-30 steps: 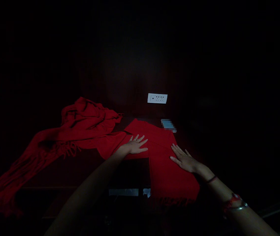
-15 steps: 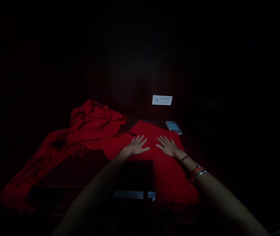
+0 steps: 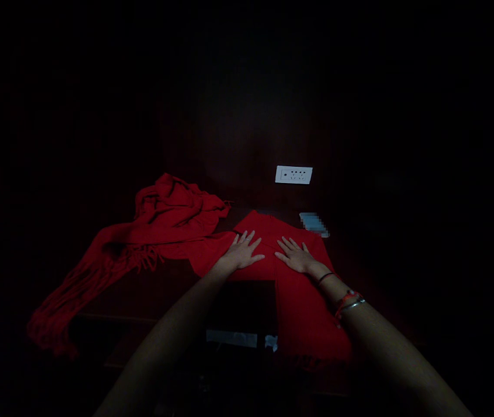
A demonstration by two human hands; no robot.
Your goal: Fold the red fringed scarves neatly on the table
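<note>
Both hands lie palm down on a red, fringed woven cloth [image 3: 310,307], spread across the middle of the frame over a dark, flat-topped tabletop [image 3: 138,295]. Left hand [image 3: 242,253] just left of the right hand [image 3: 295,255], the two apart, fingers fanned; neither grip closes on anything, each simply resting on the fabric.

Progress, judging by the lie of the fabric: partly flat. Centre and right stretch look smooth, with a line of overlap or crease near the right hand. Upper left is unflattened: a loose heap with deep folds, a length trailing to the lower left, its fringe tangled. Whether this is one piece or two, cannot tell.

Edges: the front edge of the tabletop shows as a faint line at lower left. The smooth panel runs down past that edge at lower centre-right, fringe lowest; the trailing length also reaches below it. Dark surface shows between these two falls, behind the left forearm. A pale-blue, flat rectangular item [image 3: 314,225], pixelated, sits beside the cloth's upper-right border, limiting room there. White rectangular socket plate [image 3: 293,175] above it, on the back wall. Far right too dark to read.
</note>
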